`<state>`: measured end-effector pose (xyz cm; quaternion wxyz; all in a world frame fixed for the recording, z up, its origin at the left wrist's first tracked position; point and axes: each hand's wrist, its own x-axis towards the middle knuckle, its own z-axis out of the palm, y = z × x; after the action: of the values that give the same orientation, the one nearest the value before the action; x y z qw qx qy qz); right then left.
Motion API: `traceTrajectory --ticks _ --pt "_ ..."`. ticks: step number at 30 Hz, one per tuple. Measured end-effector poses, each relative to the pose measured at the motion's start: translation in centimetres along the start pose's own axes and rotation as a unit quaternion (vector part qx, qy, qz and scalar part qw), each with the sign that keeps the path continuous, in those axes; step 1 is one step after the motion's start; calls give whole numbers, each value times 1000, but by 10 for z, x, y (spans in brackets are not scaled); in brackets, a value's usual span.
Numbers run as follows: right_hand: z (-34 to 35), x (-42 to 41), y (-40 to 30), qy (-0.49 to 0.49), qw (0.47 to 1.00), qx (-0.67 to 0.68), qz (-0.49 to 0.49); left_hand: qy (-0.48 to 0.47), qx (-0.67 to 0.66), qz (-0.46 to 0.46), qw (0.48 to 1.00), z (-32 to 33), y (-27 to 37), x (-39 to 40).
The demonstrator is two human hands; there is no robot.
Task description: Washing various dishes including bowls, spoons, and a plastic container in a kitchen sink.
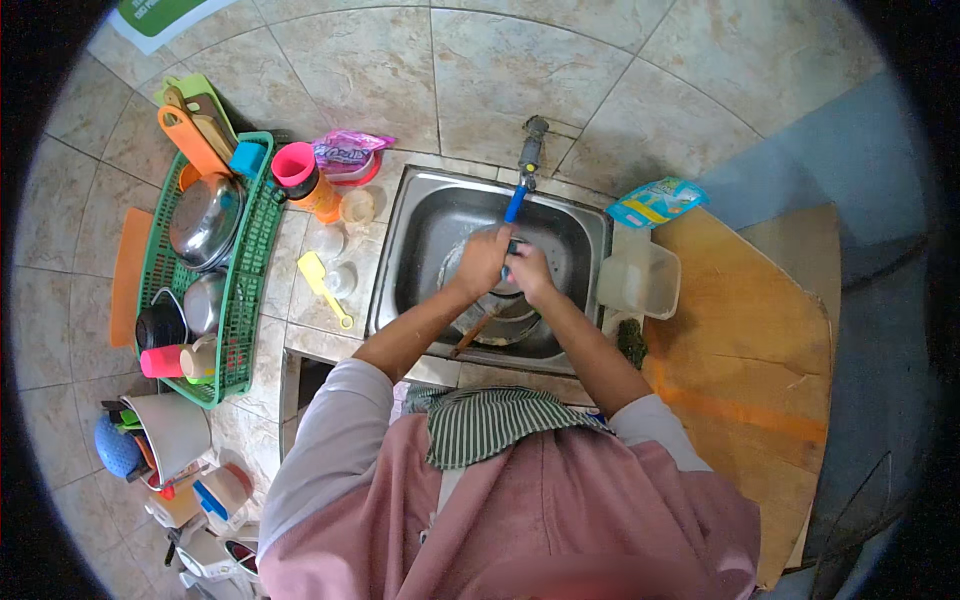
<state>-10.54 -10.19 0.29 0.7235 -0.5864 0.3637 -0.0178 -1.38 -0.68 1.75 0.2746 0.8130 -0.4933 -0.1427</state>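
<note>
Both hands are close together over the stainless steel sink [420, 217], just below the blue spout [515, 204] of the tap. My right hand [531, 274] has its fingers curled around a small dark teal thing [505, 273], mostly hidden between the hands. My left hand [480, 259] meets it from the other side, its thumb near the spout's tip; its fingers are hidden, so I cannot tell what it grips. Beneath them, round metal cookware [514, 330] lies in the basin, partly covered by my hands. A brown handle [471, 335] slants towards the sink's front edge.
A green plastic basket [251, 277] of dishes stands left, beside an orange bottle [319, 201] and a yellow scoop [322, 285]. On the right are a clear plastic container [660, 281], a blue pouch [656, 204], a dark green scouring pad [631, 343] and a brown board [742, 352].
</note>
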Motion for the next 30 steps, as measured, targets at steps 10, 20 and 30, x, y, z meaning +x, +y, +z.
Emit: traceTrajectory --ticks 10,20,30 --pt "-10 -22 -26 -219 786 -466 -341 -222 -266 71 935 -11 -33 8" --pt "-19 -8 -2 -160 985 50 -37 55 -99 16 993 30 -19 1" --pt "-1 36 -9 -193 956 221 -13 161 37 -2 986 5 -20 33"
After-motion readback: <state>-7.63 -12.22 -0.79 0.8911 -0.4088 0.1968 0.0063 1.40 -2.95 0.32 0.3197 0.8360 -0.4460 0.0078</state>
